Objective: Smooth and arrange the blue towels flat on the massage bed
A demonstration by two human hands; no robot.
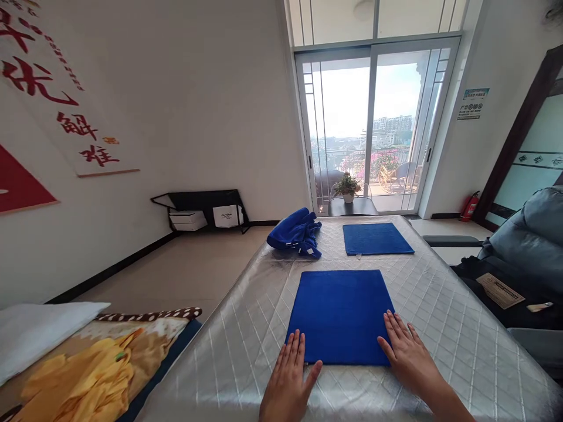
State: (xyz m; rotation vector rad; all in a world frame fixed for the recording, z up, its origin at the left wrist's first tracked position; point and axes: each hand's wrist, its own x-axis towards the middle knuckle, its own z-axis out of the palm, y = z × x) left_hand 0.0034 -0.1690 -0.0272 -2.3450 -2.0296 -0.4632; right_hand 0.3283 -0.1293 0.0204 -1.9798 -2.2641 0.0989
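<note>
Daylight is streaming through the glass door (372, 132), bleaching the sky (341, 97) and glinting off the silvery bench (237, 346); the left wall (211, 105) is looking greyer; wide-angle distortion is stretching the edges.

Both hands (287, 375) (407, 351) touch the nearest blue cloth (342, 316).

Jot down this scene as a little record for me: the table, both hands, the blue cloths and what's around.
Table: silvery cover, diamond pattern
Left hand: spread, at the near cloth's near left corner
Right hand: spread, at its right edge
Near cloth: blue, laid flat
Far cloth: blue, flat, beyond it
Blue heap: crumpled, left of the far cloth
Beyond: potted plant, glass doors
Right wall: fire extinguisher below a sign
</note>
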